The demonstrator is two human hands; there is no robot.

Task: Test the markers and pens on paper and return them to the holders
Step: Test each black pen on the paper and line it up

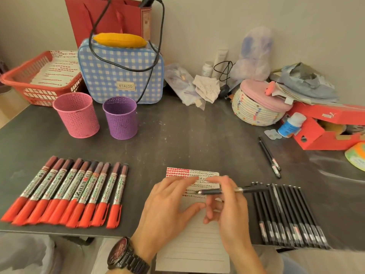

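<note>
The lined paper is lying at the near table edge. On it the left hand is resting open, fingers spread, while the right hand is gripping a black pen over its scribbled top (tip pointing left). Left of the paper red markers are lying in a row; right, black pens. Beyond the paper a pink holder and purple holder are standing.
</note>
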